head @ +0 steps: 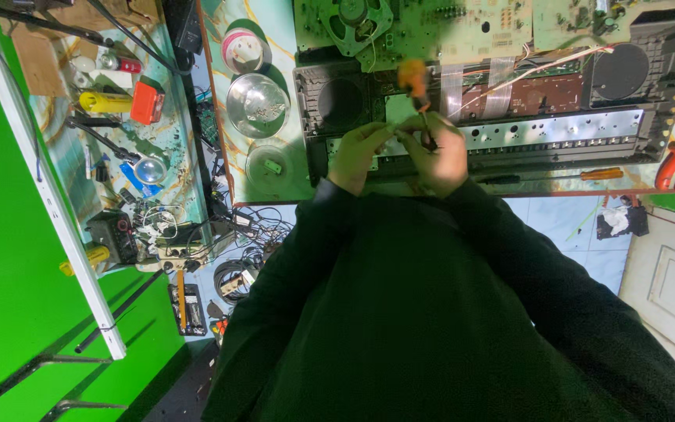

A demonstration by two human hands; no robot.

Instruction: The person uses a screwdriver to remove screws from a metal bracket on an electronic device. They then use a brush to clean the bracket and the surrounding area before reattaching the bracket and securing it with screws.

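Right now both hands meet over the opened black audio chassis [501, 129] at the bench's near edge, forearms in dark sleeves angled inward. The right hand [439, 152] is closed around an orange-handled screwdriver [414, 82], its handle sticking up and blurred. The left hand [361, 152] curls just beside it, fingertips pinched at the tool's tip; what they pinch is hidden. Green circuit boards [462, 27] lie beyond.

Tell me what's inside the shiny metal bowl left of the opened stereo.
The metal bowl holds a small heap of tiny pale bits, probably screws or other small hardware; they are too small to identify. The bowl's bottom beneath that heap is covered, and glare hides some of the inner wall.
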